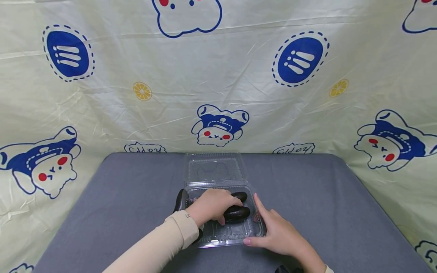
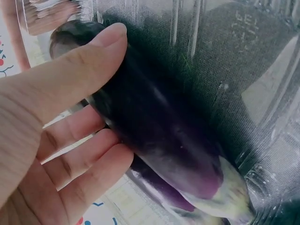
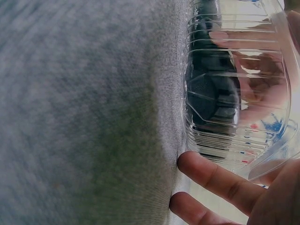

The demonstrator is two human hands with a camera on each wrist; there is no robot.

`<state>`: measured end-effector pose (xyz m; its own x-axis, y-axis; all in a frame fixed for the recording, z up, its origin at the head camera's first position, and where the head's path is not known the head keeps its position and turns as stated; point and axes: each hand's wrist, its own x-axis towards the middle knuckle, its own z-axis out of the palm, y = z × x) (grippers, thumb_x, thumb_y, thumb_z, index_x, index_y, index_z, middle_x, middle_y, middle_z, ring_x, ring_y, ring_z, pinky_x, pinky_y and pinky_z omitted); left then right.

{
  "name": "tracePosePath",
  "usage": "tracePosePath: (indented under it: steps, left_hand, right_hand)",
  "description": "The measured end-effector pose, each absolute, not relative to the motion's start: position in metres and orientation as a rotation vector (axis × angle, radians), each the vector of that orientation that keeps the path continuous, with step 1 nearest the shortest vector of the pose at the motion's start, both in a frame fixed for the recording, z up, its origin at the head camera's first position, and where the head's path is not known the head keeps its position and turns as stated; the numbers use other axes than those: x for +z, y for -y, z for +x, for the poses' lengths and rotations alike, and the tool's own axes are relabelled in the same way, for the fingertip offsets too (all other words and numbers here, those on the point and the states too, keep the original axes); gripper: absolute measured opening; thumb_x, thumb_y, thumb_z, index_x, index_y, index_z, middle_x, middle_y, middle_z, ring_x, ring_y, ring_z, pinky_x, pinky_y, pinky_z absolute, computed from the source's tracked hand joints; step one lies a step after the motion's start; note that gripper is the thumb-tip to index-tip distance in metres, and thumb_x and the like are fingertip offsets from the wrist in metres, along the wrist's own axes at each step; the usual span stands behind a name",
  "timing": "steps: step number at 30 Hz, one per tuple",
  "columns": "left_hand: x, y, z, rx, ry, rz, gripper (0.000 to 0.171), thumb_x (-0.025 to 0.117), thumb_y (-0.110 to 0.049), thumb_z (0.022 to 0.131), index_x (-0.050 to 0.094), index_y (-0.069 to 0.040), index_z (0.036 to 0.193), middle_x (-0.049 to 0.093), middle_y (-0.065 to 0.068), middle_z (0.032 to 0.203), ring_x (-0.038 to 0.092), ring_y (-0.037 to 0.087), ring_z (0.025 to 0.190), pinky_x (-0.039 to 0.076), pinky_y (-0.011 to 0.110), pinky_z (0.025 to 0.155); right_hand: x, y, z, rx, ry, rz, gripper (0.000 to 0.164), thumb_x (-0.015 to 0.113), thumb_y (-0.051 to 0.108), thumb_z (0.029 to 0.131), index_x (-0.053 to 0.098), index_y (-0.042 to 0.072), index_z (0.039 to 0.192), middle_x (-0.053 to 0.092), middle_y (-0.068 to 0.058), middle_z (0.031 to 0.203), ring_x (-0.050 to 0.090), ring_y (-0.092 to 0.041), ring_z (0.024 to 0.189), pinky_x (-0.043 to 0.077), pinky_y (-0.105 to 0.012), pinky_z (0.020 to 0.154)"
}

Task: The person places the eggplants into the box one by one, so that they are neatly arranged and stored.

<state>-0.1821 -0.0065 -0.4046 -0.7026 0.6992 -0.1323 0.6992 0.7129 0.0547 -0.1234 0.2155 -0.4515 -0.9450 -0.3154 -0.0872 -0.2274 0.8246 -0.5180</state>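
Observation:
A clear plastic clamshell box (image 1: 225,235) lies on the grey cloth with its lid (image 1: 216,168) folded back. Inside it, my left hand (image 1: 213,204) grips a dark purple eggplant (image 1: 237,213), thumb over one side and fingers against the other. Close beside that one lies a second eggplant (image 1: 240,196), partly hidden by the fingers. The left wrist view shows the pale stem end of the gripped eggplant (image 2: 159,117). My right hand (image 1: 276,231) touches the box's right side with extended fingers, its thumb at the front corner; two fingertips (image 3: 190,161) meet the cloth.
Another dark eggplant (image 1: 181,200) stands out at the box's left edge, partly behind the left forearm. A dark rounded end (image 1: 199,236) shows below the left cuff. The grey table (image 1: 129,197) ends at a printed curtain (image 1: 218,68) behind.

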Motion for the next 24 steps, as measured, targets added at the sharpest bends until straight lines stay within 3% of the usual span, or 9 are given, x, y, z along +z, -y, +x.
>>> tracePosePath:
  steps: [11,19,24]
  left_hand:
    - [-0.407,0.012,-0.187,0.147,-2.760,1.136,0.076,0.094,-0.021,0.063,0.060,-0.033,0.130,0.071,-0.006,0.112,0.065,0.010,0.094,0.056,0.031,0.083]
    - [-0.400,0.026,-0.189,0.341,-2.694,1.052,0.072,0.091,-0.024,0.070,0.059,-0.027,0.135,0.067,-0.003,0.124,0.062,0.010,0.107,0.052,0.031,0.095]
    - [-0.392,0.041,-0.189,0.531,-2.598,1.066,0.066,0.087,-0.023,0.076,0.059,-0.022,0.136,0.067,0.002,0.120,0.062,0.014,0.102,0.052,0.029,0.090]
  right_hand:
    - [-0.451,-0.216,-0.123,-0.781,-2.828,-0.425,0.127,0.076,0.072,0.067,0.006,0.024,0.161,0.060,0.002,0.116,0.054,-0.016,0.102,0.048,-0.039,0.076]
    - [-0.450,-0.216,-0.124,-0.781,-2.827,-0.430,0.126,0.077,0.070,0.068,0.007,0.021,0.161,0.060,0.003,0.114,0.055,-0.016,0.102,0.049,-0.040,0.079]
    - [-0.449,-0.215,-0.124,-0.778,-2.832,-0.436,0.126,0.076,0.070,0.069,0.006,0.022,0.161,0.060,0.005,0.113,0.054,-0.014,0.101,0.049,-0.039,0.079]
